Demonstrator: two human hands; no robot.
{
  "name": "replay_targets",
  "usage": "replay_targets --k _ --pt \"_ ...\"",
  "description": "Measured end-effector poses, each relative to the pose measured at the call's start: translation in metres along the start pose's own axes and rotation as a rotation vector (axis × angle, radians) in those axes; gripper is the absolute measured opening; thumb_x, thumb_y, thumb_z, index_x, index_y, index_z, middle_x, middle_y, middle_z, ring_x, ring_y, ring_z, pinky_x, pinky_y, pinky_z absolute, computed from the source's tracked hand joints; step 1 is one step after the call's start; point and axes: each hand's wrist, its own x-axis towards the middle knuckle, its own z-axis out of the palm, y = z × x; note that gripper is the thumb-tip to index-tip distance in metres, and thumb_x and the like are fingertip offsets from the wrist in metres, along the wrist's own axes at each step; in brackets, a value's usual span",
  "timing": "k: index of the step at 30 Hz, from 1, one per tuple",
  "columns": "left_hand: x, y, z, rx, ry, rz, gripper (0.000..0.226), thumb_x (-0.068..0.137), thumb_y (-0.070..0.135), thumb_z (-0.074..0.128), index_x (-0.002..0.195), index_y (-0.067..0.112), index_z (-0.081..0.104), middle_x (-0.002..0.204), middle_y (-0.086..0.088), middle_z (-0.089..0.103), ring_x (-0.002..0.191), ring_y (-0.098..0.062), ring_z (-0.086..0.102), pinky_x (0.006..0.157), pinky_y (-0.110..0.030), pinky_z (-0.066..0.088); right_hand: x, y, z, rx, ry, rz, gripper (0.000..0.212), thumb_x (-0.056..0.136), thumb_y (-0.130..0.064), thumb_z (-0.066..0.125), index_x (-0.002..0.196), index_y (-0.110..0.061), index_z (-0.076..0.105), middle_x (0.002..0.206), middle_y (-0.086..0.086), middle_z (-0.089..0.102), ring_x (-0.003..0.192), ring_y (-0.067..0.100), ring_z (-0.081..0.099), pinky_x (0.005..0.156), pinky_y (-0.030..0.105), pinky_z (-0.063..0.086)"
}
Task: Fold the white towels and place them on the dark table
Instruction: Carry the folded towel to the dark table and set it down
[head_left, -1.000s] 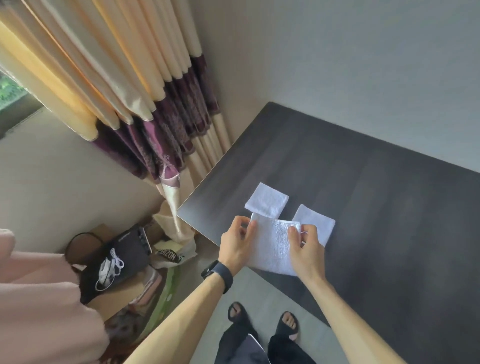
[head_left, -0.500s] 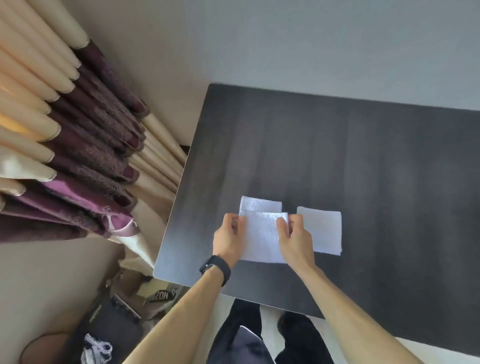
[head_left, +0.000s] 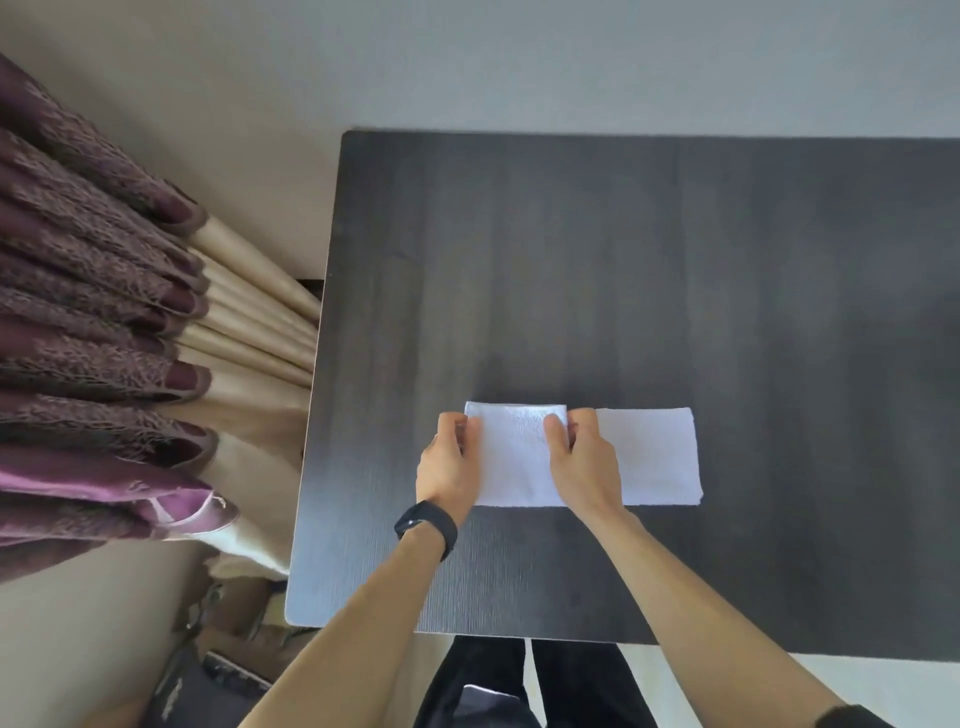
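Observation:
A folded white towel (head_left: 514, 457) lies on the dark table (head_left: 623, 270), near its front left part. My left hand (head_left: 449, 462) pinches the towel's far left corner. My right hand (head_left: 582, 457) pinches its far right corner. A second folded white towel (head_left: 654, 457) lies flat right beside it, touching or nearly touching; my right hand covers its left edge. Whether another towel lies under the one I hold is hidden.
Purple and cream curtains (head_left: 104, 364) hang left of the table. Below them on the floor sit a bag and cardboard clutter (head_left: 218, 670). A pale wall (head_left: 571, 67) runs behind the table. My dark trousers (head_left: 519, 686) show under the front edge.
The towel I hold has come down over the one behind it and now lies flat and squared beside the right towel. The view has swung to face the table straight on.

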Motion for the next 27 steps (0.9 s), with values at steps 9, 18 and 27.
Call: replay_targets --k 9,18,27 --pt "0.009 0.003 0.0 0.063 0.021 0.03 0.018 0.102 0.041 0.033 0.099 0.029 0.046 0.082 0.007 0.061 0.075 -0.018 0.059 0.062 -0.033 0.05 0.01 0.0 0.01 -0.125 0.027 0.02 0.029 0.103 -0.047 0.033 0.097 -0.02 0.04 0.076 -0.005 0.056 0.069 0.025 0.058 0.064 0.041 0.05" --pt "0.0 -0.003 -0.006 0.255 0.102 0.077 0.022 0.097 0.052 0.039 0.105 0.032 0.044 0.103 0.011 0.052 0.082 -0.018 0.058 0.068 -0.037 0.05 -0.002 -0.003 0.002 -0.31 0.098 -0.05 0.039 0.1 -0.05 0.039 0.118 -0.016 0.047 0.109 0.0 0.054 0.087 0.027 0.06 0.074 0.037 0.048" --pt "-0.009 -0.026 0.009 0.749 0.097 0.696 0.066 0.098 0.041 0.042 0.156 0.018 0.024 0.165 -0.001 0.013 0.152 -0.021 0.015 0.119 -0.051 0.013 -0.021 0.019 0.02 -0.44 0.184 -0.401 0.052 0.104 -0.028 0.034 0.152 -0.009 0.03 0.163 0.005 0.024 0.15 0.02 0.021 0.117 0.036 0.028"
